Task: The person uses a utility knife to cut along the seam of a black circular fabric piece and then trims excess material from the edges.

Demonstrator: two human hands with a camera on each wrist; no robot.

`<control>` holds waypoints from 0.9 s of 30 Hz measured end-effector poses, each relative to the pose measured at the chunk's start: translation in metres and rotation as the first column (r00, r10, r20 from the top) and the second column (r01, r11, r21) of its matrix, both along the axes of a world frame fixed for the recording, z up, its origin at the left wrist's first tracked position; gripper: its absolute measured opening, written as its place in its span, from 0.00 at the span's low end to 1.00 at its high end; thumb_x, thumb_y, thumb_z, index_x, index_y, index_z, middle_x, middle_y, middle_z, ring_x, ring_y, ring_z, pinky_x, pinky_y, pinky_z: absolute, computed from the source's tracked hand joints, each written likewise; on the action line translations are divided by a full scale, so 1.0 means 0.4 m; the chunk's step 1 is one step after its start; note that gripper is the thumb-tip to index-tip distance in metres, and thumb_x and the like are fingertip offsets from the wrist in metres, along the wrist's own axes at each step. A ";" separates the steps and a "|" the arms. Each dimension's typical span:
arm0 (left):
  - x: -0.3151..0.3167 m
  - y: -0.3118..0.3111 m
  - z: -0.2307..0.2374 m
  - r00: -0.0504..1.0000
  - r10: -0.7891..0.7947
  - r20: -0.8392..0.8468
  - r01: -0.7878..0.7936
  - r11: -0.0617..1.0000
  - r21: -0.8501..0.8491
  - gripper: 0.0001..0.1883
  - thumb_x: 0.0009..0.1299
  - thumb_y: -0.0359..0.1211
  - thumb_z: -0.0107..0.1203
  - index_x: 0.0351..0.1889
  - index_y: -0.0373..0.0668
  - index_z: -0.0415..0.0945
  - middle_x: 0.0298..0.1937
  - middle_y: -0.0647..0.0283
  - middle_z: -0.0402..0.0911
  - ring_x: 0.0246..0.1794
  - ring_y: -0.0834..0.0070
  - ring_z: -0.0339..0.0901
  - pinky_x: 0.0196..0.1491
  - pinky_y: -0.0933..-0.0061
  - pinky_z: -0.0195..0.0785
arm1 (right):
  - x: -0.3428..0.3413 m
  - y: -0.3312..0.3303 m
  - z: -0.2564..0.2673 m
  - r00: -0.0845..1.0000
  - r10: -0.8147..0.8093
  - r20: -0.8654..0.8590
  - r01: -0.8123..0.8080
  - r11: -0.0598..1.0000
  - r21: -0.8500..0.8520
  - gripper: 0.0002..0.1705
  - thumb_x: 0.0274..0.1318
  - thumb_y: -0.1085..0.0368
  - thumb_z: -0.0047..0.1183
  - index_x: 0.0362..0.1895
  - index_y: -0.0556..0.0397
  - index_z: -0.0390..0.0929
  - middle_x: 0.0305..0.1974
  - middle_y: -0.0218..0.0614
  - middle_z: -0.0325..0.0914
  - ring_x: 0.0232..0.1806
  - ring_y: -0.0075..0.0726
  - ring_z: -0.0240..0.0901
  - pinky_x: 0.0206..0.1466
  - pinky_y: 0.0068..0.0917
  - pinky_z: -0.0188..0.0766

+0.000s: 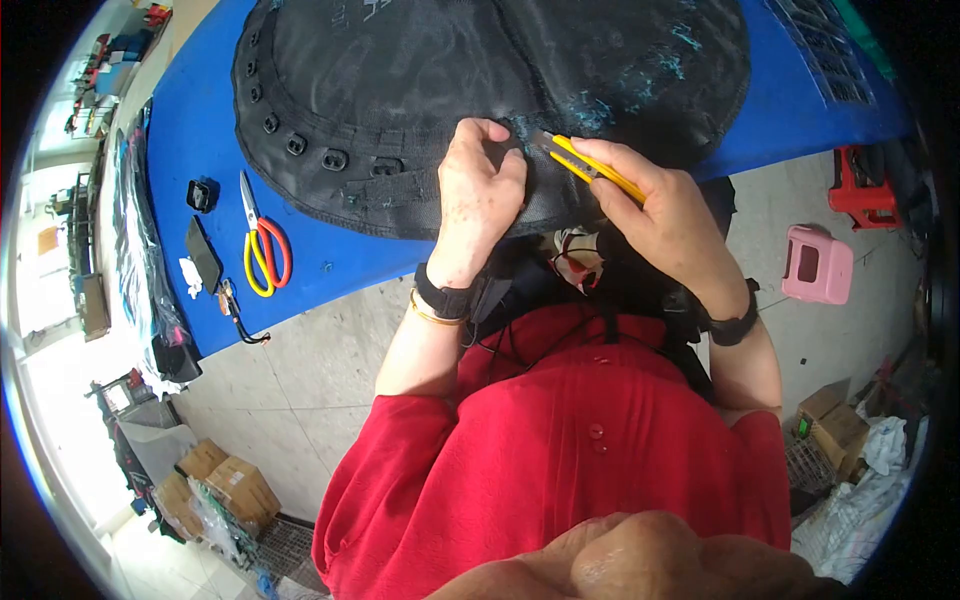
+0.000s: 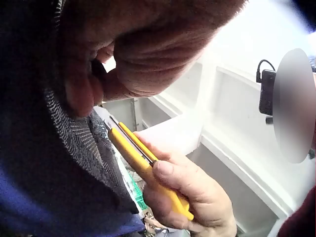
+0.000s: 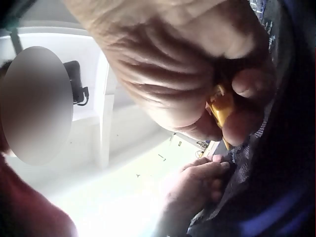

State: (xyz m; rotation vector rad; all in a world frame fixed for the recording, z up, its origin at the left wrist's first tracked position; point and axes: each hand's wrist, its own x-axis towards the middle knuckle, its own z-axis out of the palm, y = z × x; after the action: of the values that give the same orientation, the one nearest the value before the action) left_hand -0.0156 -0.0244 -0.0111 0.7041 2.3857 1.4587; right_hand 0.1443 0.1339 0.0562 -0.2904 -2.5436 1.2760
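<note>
A large round piece of black mesh fabric (image 1: 420, 85) lies over the table, with bluish thread scraps (image 1: 590, 110) scattered on it. My left hand (image 1: 483, 185) grips the fabric near its front edge, fingers curled. In my right hand (image 1: 660, 205) is a yellow utility knife (image 1: 625, 184), pinched between thumb and fingers. Its blade end points left, close to the left fingertips and right at the fabric. The left wrist view shows the knife (image 2: 131, 148) from the side, its tip beside the mesh edge. My palm hides most of the knife in the right wrist view.
On the blue table (image 1: 330, 260) at left lie scissors (image 1: 262, 245) with red and yellow handles, a black strip (image 1: 203, 255) and a small black buckle-like part (image 1: 202, 195). Black plastic fittings line the fabric's left border. A pink stool (image 1: 838, 265) and a red stool (image 1: 862, 205) stand right.
</note>
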 end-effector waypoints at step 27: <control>0.010 -0.002 0.052 0.973 -0.007 0.233 -0.011 0.997 0.075 0.13 0.74 0.26 0.62 0.53 0.36 0.73 0.24 0.64 0.79 0.20 0.80 0.79 0.22 0.74 0.77 | 0.037 -0.026 0.011 0.989 -0.015 0.149 0.017 1.000 -0.013 0.22 0.70 0.67 0.58 0.66 0.45 0.81 0.43 0.53 0.86 0.37 0.61 0.85 0.39 0.46 0.79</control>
State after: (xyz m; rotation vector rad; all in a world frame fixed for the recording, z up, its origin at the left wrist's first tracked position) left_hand -0.0114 -0.0251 0.0096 0.5145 2.1653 1.5464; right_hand 0.1589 0.1237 0.0604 -0.4233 -2.6509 1.3133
